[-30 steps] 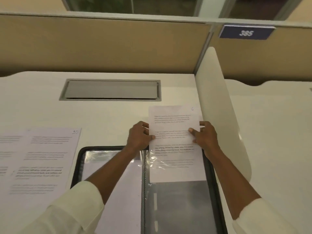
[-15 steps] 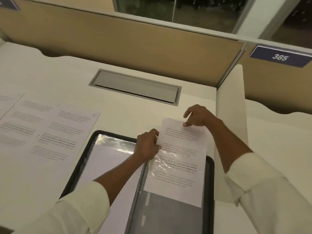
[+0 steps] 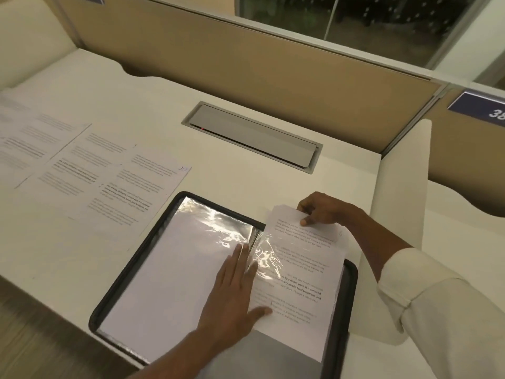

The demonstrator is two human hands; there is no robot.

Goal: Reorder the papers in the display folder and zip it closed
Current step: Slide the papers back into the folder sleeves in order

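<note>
A black zip display folder (image 3: 131,272) lies open on the white desk, its clear sleeves shining. A printed sheet (image 3: 297,280) sits partway in the right-hand sleeve, its top sticking out past the folder's far edge. My right hand (image 3: 322,212) pinches that sheet's top edge between thumb and fingers. My left hand (image 3: 232,294) lies flat with straight fingers across the folder's spine, the thumb resting on the sheet's lower left. Several loose printed pages (image 3: 109,176) are spread on the desk to the left, the nearest marked 10.
A grey cable hatch (image 3: 254,135) is set in the desk behind the folder. A tan partition (image 3: 246,50) runs along the back, and a white divider panel (image 3: 399,187) stands just right of the folder. The desk's front edge runs bottom left.
My left hand has let go of the sheet's left edge, moved down and flattened on the folder's spine. My right hand holds the sheet's top, and the sheet sits deeper in the sleeve. The view swung left.
</note>
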